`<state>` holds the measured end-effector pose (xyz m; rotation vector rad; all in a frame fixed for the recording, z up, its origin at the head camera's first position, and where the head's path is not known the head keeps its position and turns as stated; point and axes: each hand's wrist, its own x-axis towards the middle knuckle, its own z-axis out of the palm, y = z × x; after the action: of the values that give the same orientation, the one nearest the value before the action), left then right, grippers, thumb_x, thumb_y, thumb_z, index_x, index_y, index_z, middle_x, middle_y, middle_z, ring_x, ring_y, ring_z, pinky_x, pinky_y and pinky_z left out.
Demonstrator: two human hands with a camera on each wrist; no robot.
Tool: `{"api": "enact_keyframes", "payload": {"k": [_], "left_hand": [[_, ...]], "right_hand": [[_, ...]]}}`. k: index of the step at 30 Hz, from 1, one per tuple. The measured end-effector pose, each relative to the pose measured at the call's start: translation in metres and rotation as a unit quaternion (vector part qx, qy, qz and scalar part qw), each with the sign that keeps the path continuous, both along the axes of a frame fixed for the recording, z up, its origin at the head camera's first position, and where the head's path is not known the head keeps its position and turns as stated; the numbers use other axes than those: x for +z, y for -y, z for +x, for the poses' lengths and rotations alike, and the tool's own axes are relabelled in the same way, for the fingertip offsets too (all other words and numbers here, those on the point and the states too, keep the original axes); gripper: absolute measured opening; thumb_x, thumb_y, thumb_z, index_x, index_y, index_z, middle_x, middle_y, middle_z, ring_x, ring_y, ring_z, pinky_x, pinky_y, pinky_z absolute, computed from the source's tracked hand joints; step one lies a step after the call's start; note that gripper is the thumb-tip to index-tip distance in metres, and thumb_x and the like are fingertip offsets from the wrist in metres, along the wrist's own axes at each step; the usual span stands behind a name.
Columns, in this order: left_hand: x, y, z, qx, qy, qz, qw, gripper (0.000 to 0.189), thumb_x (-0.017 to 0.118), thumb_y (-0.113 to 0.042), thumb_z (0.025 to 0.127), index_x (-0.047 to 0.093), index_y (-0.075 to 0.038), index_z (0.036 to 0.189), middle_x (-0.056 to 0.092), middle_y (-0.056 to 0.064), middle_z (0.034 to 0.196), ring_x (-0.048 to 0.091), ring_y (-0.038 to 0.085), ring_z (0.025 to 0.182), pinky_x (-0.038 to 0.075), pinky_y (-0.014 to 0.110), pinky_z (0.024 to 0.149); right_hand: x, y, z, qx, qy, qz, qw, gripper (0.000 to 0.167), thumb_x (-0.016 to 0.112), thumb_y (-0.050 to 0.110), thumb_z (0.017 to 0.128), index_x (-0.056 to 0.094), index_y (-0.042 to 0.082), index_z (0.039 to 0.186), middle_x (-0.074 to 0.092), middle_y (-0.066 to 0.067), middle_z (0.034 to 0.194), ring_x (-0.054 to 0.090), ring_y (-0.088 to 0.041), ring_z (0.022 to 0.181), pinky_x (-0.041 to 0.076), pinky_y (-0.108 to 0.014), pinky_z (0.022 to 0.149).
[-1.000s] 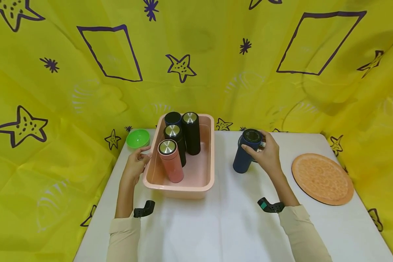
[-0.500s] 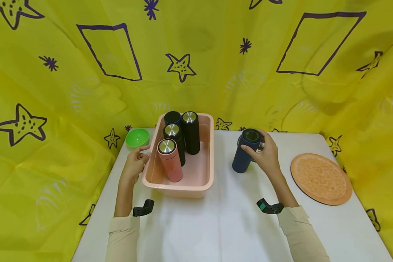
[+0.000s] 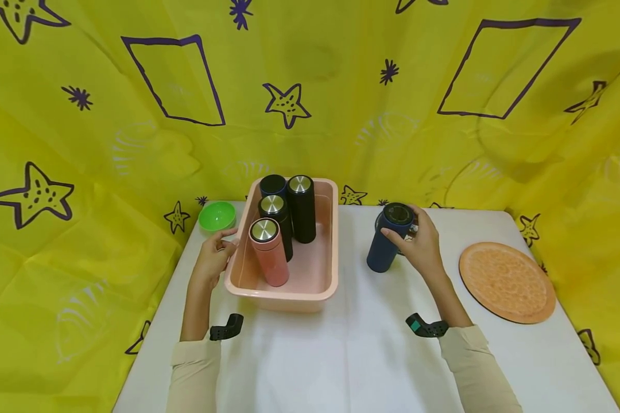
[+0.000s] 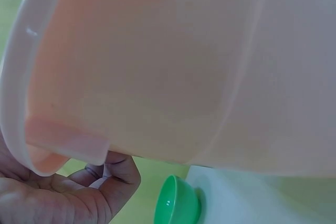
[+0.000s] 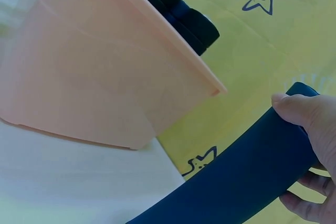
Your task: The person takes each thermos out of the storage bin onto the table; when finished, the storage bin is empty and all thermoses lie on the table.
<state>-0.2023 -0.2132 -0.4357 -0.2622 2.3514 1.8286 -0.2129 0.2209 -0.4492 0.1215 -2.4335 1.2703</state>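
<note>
Around the peach-pink basin, green is shown by the bowl at ten o'clock, navy by the bottle at three, mottled orange by the disc beyond, purple-starred yellow by the curtain at twelve

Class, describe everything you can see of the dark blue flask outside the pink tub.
The dark blue flask is a smooth, matte-looking cylinder, perhaps coated metal, with a round black top bearing faint markings. It is roughly upright, right of the pink tub and apart from it. The right hand grips it near the top. Whether its base touches the white table is unclear.
</note>
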Motion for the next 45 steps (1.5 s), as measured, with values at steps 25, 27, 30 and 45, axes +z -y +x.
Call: {"api": "enact_keyframes", "payload": {"k": [25, 27, 30, 45], "left_hand": [[0.001, 0.000, 0.004, -0.003, -0.005, 0.012, 0.9999, 0.042, 0.050, -0.010, 0.101, 0.045, -0.005, 0.143, 0.056, 0.009, 0.099, 0.061, 0.014, 0.087, 0.058, 0.029, 0.075], [0.001, 0.000, 0.003, -0.008, 0.000, 0.009, 0.9999, 0.043, 0.048, -0.011, 0.102, 0.043, -0.005, 0.145, 0.055, 0.009, 0.101, 0.060, 0.013, 0.088, 0.058, 0.029, 0.077], [0.001, 0.000, 0.001, -0.008, 0.006, 0.009, 0.9999, 0.045, 0.048, -0.011, 0.102, 0.041, -0.006, 0.146, 0.055, 0.009, 0.102, 0.060, 0.013, 0.089, 0.058, 0.029, 0.078], [0.000, 0.002, 0.001, -0.007, 0.008, 0.008, 0.9999, 0.045, 0.048, -0.011, 0.102, 0.042, -0.007, 0.146, 0.055, 0.010, 0.103, 0.059, 0.014, 0.091, 0.057, 0.027, 0.078]], "right_hand": [[0.013, -0.004, 0.004, 0.022, -0.011, 0.012, 0.9996, 0.080, 0.079, 0.020, 0.082, 0.035, -0.001, 0.146, 0.047, -0.027, 0.134, 0.047, -0.040, 0.123, 0.045, -0.060, 0.098], [0.018, -0.004, 0.005, 0.021, -0.022, 0.013, 0.9995, 0.078, 0.079, 0.019, 0.082, 0.037, 0.000, 0.145, 0.048, -0.026, 0.134, 0.047, -0.040, 0.124, 0.043, -0.060, 0.100], [0.027, -0.002, 0.005, 0.020, -0.043, 0.012, 0.9988, 0.075, 0.078, 0.018, 0.082, 0.039, 0.001, 0.144, 0.050, -0.025, 0.132, 0.046, -0.039, 0.125, 0.040, -0.058, 0.102], [0.070, 0.013, -0.004, 0.031, -0.151, 0.037, 0.9874, 0.072, 0.081, 0.017, 0.080, 0.046, 0.007, 0.142, 0.054, -0.019, 0.132, 0.045, -0.036, 0.127, 0.034, -0.053, 0.109]]}}
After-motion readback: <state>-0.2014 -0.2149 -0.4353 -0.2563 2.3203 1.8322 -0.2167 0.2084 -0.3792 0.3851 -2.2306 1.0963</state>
